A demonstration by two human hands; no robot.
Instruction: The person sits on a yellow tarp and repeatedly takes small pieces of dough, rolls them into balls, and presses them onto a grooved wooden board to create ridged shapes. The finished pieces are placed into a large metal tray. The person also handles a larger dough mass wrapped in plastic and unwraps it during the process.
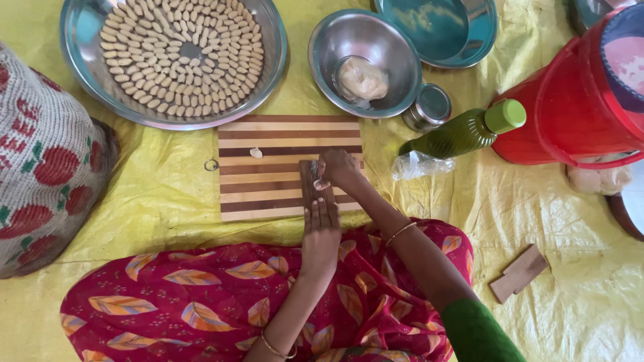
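Observation:
A small ridged wooden board (pixel 310 179) lies on a striped wooden cutting board (pixel 268 137). My left hand (pixel 320 234) rests flat on the ridged board's near end, holding it down. My right hand (pixel 340 169) presses a small piece of dough (pixel 321 184) against the ridges with its fingers. Another small dough piece (pixel 255 153) lies on the cutting board further back. A steel bowl (pixel 386 47) behind holds a lump of dough (pixel 361 79).
A large steel tray (pixel 80 40) filled with several shaped dough pieces stands at the back left. A green bottle (pixel 466 131), small steel tin (pixel 429 106), teal plate (pixel 443 27) and red bucket (pixel 570 107) stand at right. A wooden block (pixel 518 273) lies on the yellow sheet.

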